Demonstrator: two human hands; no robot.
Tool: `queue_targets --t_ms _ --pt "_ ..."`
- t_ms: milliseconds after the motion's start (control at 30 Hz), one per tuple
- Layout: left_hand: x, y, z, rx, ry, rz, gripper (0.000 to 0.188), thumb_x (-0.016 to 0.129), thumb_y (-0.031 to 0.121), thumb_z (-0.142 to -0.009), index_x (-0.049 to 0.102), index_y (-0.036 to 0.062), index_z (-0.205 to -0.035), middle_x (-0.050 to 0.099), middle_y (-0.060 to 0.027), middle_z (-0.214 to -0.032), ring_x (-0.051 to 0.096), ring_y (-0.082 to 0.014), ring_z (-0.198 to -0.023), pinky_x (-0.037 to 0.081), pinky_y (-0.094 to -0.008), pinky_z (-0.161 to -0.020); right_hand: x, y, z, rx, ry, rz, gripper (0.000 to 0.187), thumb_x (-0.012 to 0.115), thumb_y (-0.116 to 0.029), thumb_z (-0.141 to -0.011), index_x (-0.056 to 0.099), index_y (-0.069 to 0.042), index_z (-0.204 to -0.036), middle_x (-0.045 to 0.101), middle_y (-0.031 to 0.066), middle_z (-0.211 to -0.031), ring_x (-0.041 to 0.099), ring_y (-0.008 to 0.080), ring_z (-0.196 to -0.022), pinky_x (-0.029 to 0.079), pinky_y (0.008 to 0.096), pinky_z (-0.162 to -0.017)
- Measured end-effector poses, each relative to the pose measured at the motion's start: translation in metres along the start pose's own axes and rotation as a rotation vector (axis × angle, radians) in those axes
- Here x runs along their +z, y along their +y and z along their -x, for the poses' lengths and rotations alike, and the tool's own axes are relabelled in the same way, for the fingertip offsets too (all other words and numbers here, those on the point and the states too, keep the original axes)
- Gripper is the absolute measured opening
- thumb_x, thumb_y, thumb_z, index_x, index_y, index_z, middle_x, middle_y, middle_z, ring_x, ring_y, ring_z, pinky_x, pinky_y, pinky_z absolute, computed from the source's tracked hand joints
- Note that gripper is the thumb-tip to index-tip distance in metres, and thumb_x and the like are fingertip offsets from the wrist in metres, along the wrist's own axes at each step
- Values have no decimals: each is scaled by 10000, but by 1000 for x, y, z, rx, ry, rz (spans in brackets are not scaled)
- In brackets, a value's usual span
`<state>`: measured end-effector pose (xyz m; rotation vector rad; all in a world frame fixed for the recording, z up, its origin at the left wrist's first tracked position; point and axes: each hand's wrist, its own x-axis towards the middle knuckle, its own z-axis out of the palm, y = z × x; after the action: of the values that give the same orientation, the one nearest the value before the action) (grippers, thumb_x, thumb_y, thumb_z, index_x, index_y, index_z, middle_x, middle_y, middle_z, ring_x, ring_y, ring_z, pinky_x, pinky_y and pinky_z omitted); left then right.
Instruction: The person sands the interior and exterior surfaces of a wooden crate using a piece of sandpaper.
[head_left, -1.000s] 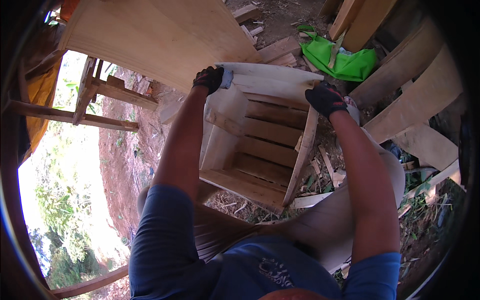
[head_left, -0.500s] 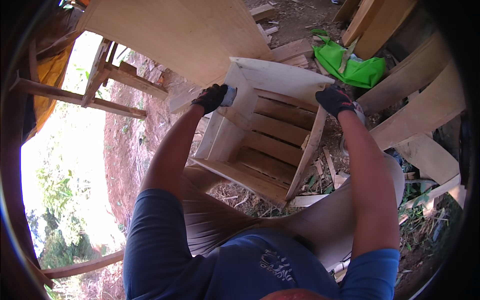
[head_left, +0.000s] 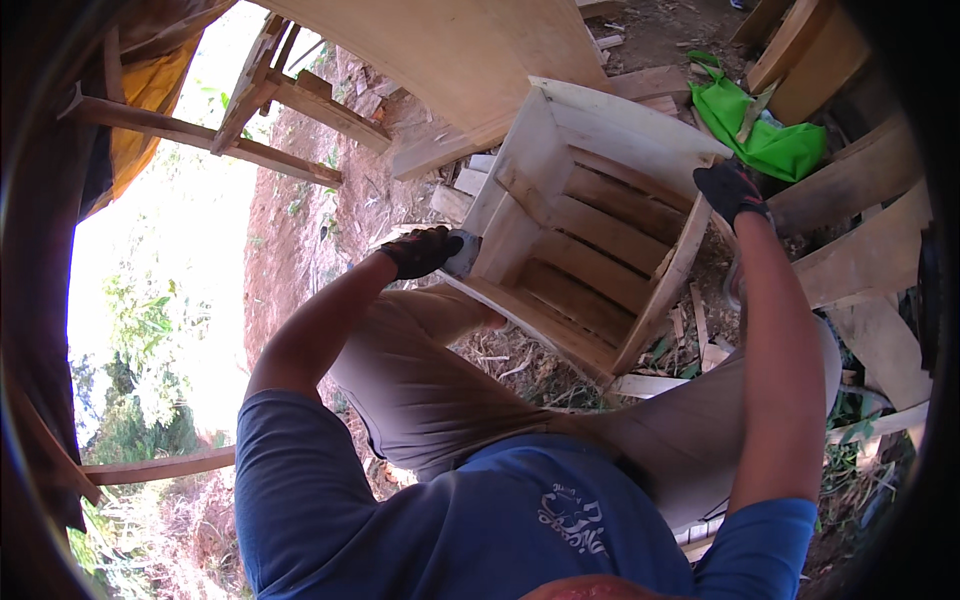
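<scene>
A slatted wooden crate (head_left: 600,255), its inside facing me, sits tilted between my knees. My left hand (head_left: 425,252), in a black glove, is closed around a small grey sheet (head_left: 463,252) that looks like sandpaper. The sheet rests on the near end of the crate's left rim. At the far right corner my right hand (head_left: 733,190), gloved in black with red marks, grips the crate's edge; some of its fingertips are hidden behind the wood.
A large plywood board (head_left: 470,65) leans beyond the crate. A bright green bag (head_left: 758,130) lies at the far right. Curved wooden planks (head_left: 850,250) are stacked on the right. A timber frame (head_left: 290,100) stands at the left, and wood scraps litter the ground.
My left hand and the grey sheet have slid along the crate's left rim from its far part toward me. My right hand keeps its corner. The view has shifted a little.
</scene>
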<state>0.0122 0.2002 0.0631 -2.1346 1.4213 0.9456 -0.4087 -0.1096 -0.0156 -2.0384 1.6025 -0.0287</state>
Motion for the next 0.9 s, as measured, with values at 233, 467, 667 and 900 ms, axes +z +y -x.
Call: queue_targets --t_ms 233,467,667,900 --pt "23 -9 -41 40 261 71 526 414 458 -1078 553 8 -1312 636 -293 -1264 586 -460 -1234 451 -518 -1025 7 0 -10 13 -26 2 579 532 -420 -805 720 -34 -1194 650 276 -1306 608 429 -1250 470 482 -1064" --pt "-14 32 -138 131 610 324 690 328 580 -1064 568 -39 -1255 586 -344 -1331 539 -478 -1289 423 -521 -1084 4 0 -12 -43 -7 39 561 510 -423 -829 714 -44 -1188 656 256 -1289 625 435 -1209 486 491 -1028" --pt "-77 78 -191 31 522 235 719 367 604 -1038 585 -18 -1324 577 -305 -1390 529 -445 -1331 415 -515 -1107 -4 0 -3 -58 -45 49 547 499 -432 -840 728 -47 -1155 676 242 -1252 645 431 -1165 500 481 -1007" --pt "-107 76 -247 37 618 89 742 365 632 -1023 585 5 -1353 576 -262 -1424 530 -423 -1344 413 -502 -1124 1 -5 -10 -55 12 17 508 512 -414 -845 744 -69 -1138 686 236 -1237 654 414 -1162 502 482 -1015"
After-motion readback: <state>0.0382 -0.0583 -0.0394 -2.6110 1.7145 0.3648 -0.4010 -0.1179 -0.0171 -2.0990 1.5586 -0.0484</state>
